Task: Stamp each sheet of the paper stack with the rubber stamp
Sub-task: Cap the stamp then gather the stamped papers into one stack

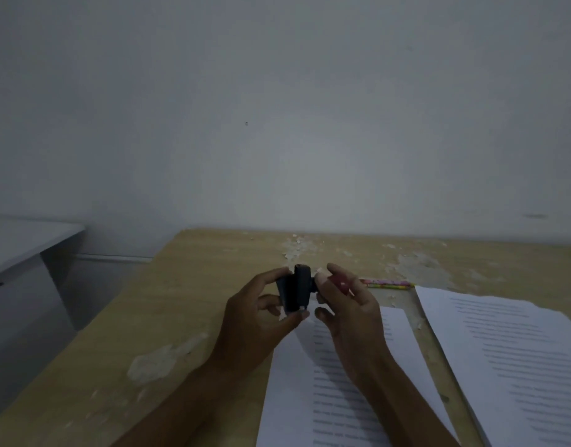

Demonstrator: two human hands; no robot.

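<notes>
I hold a dark rubber stamp [296, 288] above the table with both hands. My left hand [256, 321] grips its black body and base from the left. My right hand [348, 312] pinches its reddish handle [340, 282] from the right. Below my hands lies a single printed sheet [329, 391]. A thicker stack of printed paper [516, 356] lies to the right of it, angled. The stamp's face is hidden from me.
The wooden table [168, 317] has worn, flaky patches on its top. Two colourful pencils [388, 283] lie behind the papers. A white bench or table [23, 243] stands at the left, a plain wall behind.
</notes>
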